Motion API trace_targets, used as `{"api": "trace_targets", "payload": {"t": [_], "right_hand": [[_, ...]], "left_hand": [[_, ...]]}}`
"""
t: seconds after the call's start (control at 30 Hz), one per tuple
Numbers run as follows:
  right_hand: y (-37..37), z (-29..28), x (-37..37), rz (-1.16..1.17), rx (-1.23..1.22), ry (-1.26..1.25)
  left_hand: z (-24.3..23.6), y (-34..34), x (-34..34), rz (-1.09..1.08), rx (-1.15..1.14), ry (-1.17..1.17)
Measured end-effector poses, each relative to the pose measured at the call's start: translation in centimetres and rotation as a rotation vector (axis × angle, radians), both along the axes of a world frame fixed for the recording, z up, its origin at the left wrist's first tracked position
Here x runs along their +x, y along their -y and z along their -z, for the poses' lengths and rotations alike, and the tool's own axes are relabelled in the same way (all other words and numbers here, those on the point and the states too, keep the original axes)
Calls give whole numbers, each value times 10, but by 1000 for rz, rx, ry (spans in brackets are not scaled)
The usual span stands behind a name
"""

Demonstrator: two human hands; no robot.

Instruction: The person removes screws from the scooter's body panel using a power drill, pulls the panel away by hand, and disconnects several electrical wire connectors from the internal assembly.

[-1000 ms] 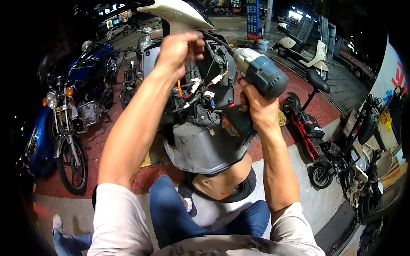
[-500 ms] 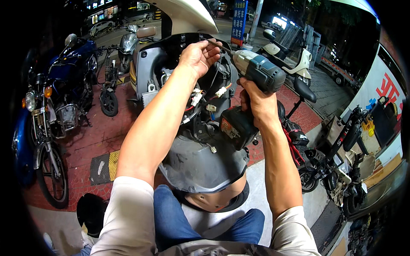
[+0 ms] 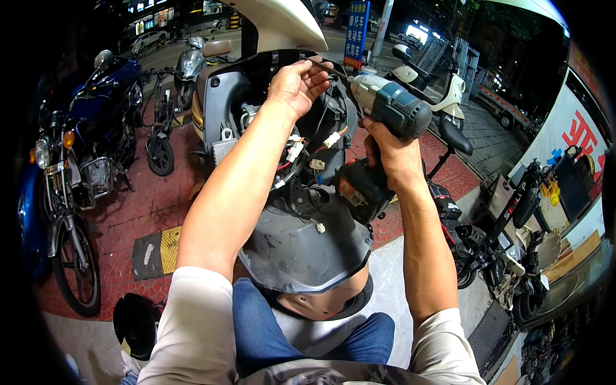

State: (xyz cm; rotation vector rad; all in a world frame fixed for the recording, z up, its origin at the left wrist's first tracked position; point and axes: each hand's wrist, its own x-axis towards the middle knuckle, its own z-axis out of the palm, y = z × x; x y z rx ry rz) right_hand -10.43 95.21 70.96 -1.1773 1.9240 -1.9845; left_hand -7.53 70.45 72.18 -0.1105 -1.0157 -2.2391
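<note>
My right hand (image 3: 393,151) grips the handle of a cordless power driver (image 3: 391,106), teal and grey with a black battery (image 3: 362,186) below. A long thin driver bit (image 3: 333,69) points up and left from its nose. Thumb and forefinger of my left hand (image 3: 300,86) pinch the bit's far end, while the other fingers are loosely curled. Whether a small screw sits at the tip I cannot see. Both hands are above an opened scooter (image 3: 301,237) with dark grey plastic panels. Loose white connectors (image 3: 295,151) and wires hang in its cavity.
The scooter's cream body part (image 3: 282,25) rises at the far side. A blue motorcycle (image 3: 90,160) stands at left, near a small scooter (image 3: 160,147). To the right are a bicycle saddle (image 3: 455,138), a parked cream scooter (image 3: 443,96) and piled parts (image 3: 513,250).
The driver and my right hand have shifted slightly right and down. My left hand stays at the bit's end with hardly any movement.
</note>
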Motion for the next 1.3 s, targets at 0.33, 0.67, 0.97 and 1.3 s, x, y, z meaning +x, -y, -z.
{"api": "trace_targets", "payload": {"t": [0.33,0.67,0.97,1.3], "right_hand": [[-11,-50,-12,95,223,-368],[-10,-49,-16,76,213,-335],[-13,-29,-12,33,76,-228],[-25,-1,10,51,5,-245]], "left_hand": [[-5,11,-11,22,310,-78],[-6,12,-23,74,427,-144],[-10,-2,-20,137,445,-177],[-11,-8,10,17,485,5]]}}
